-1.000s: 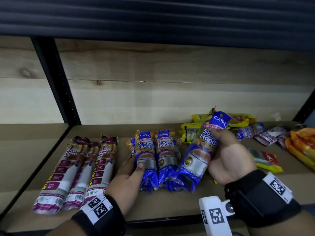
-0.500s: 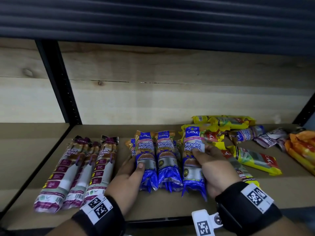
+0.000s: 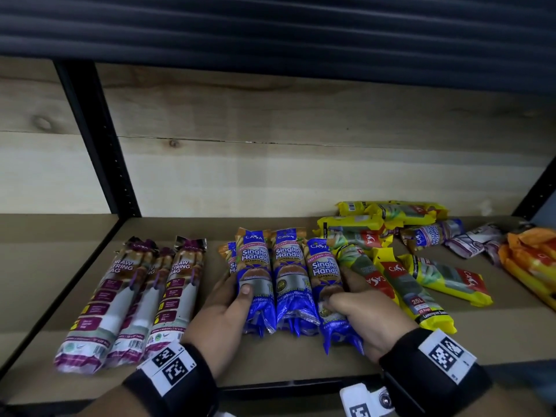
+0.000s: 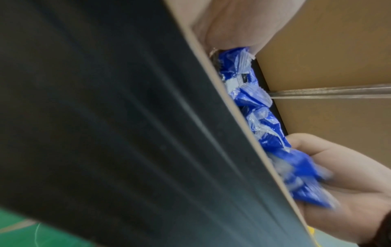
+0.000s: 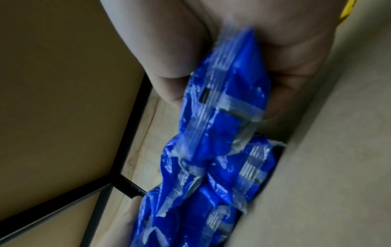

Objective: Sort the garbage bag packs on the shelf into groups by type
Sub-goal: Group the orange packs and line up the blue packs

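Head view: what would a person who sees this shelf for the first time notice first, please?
The eye goes first to the row of blue Singlet Handle packs at the middle of the shelf, held between the left hand and the right hand, which grips the rightmost blue pack. Left of them lie the purple drawstring packs in a neat group; to the right, the yellow packs lie in a loose heap.

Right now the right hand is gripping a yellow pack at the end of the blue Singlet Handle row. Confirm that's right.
Not quite: the pack in the right hand is blue, not yellow. The head view shows it gripping a blue Singlet Handle pack at the right end of that row; the yellow packs lie beside it, ungripped.
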